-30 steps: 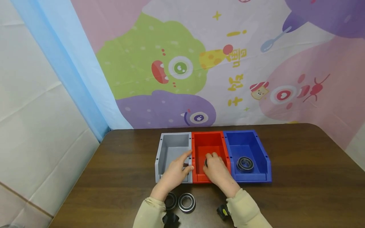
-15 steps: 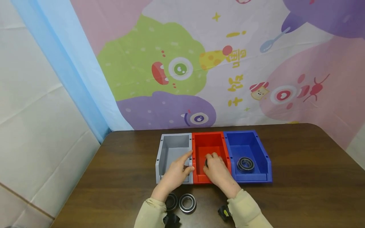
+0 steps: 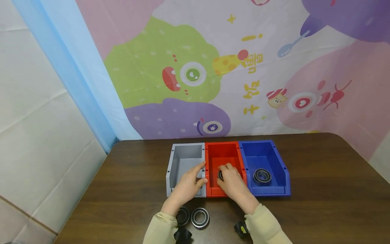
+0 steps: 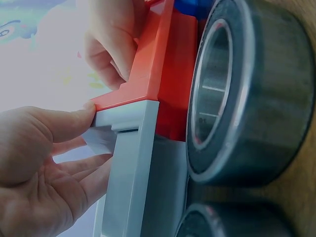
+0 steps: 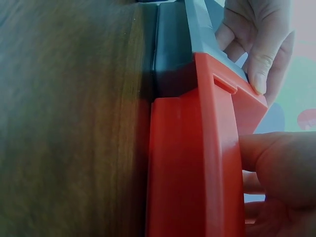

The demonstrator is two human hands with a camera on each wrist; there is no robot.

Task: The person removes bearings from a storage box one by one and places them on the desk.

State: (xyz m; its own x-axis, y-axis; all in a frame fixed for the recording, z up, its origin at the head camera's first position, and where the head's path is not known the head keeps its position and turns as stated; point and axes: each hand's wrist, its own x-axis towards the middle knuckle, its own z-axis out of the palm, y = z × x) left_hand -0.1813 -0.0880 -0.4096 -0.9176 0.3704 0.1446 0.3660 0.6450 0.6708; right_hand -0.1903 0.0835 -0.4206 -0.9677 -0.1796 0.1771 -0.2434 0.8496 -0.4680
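Note:
Three open-front storage bins stand side by side: a grey bin (image 3: 186, 150), a red bin (image 3: 221, 150) and a blue bin (image 3: 257, 149). My left hand (image 3: 187, 183) pinches the wall where the grey and red bins meet, its thumb on the rim in the left wrist view and the fingers inside the grey bin. Down in the red bin, my right hand (image 3: 233, 181) holds a ball bearing (image 3: 220, 175), mostly hidden by the fingers. Another bearing (image 3: 262, 176) lies in the blue bin, appearing stacked.
Two more bearings lie on the wooden table (image 3: 128, 189) before the bins: one bearing (image 3: 200, 218) in full view, the other bearing (image 3: 183, 216) partly behind the left wrist. Black wrist devices sit near both sleeves. A printed curtain (image 3: 170, 51) hangs behind the table.
The right hand shifts very slightly inside the red bin, and a little more of its bearing shows. The left hand stays in place.

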